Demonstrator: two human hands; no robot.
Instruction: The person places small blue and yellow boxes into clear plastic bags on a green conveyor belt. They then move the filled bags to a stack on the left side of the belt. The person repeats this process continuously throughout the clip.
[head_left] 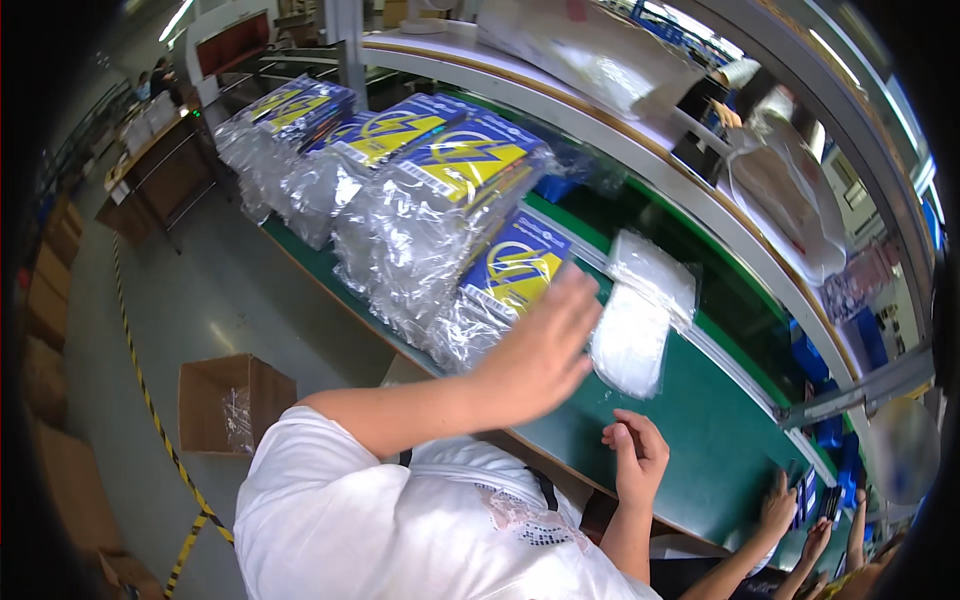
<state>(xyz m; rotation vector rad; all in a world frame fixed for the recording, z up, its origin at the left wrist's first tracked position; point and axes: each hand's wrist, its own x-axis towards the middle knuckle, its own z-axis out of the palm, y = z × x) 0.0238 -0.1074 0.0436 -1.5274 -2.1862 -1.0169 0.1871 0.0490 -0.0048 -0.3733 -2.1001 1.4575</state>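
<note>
My left hand (548,345) reaches across, a little smeared by motion, with its fingers stretched out at the near edge of a blue and yellow package (518,262) in clear plastic wrap. No grip on the package shows. Over the table's near edge, my right hand (640,455) is held up with loosely bent fingers and nothing visible in it. A stack of clear plastic bags (630,345) lies just right of my left fingers, with another clear bag bundle (655,272) behind it. Stacks of similar wrapped packages (465,155) stand to the left, their loose plastic hanging toward me.
The green work table (700,440) runs diagonally, with a metal-edged shelf (600,100) above its far side. Co-workers' hands (778,508) handle small dark items at the lower right. An open cardboard box (215,405) stands on the floor at left, near yellow-black tape (150,400).
</note>
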